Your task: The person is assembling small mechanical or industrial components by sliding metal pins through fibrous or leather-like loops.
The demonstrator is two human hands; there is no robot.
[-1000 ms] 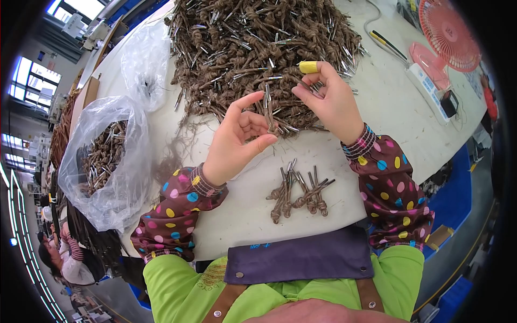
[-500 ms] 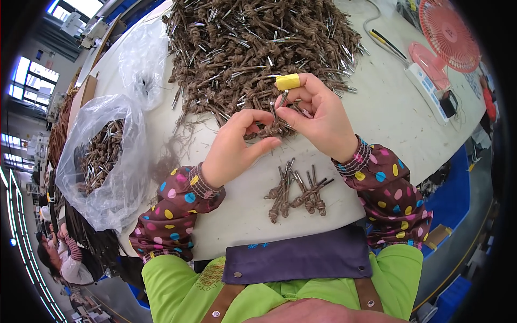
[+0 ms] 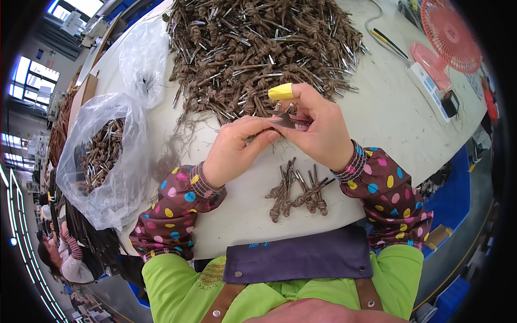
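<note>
My left hand [image 3: 237, 148] pinches a brown knotted cord, mostly hidden behind the fingers. My right hand [image 3: 321, 129], its index finger wrapped in yellow tape [image 3: 280, 91], closes around a small dark metal tool that looks like thread snips [image 3: 285, 120]. Its blades point left, against the cord at my left fingertips. Beyond both hands rises a big pile of brown knotted cords with shiny metal tips [image 3: 258, 59]. Between my forearms, several finished-looking knotted cords [image 3: 299, 194] lie in a small group on the white table [image 3: 237, 226].
To the left stands a clear plastic bag [image 3: 134, 172] with more knotted cords in it, and another clear bag [image 3: 142, 59] lies behind. At the right are a pink fan [image 3: 449, 35], a white power strip [image 3: 428, 91] and a yellow-and-black pen-like tool [image 3: 389, 43]. A person [image 3: 70, 258] sits far left.
My right hand has turned, bringing the dark snips-like blades out toward the cord. The taped index finger has lowered, and the two hands are closer together.
</note>
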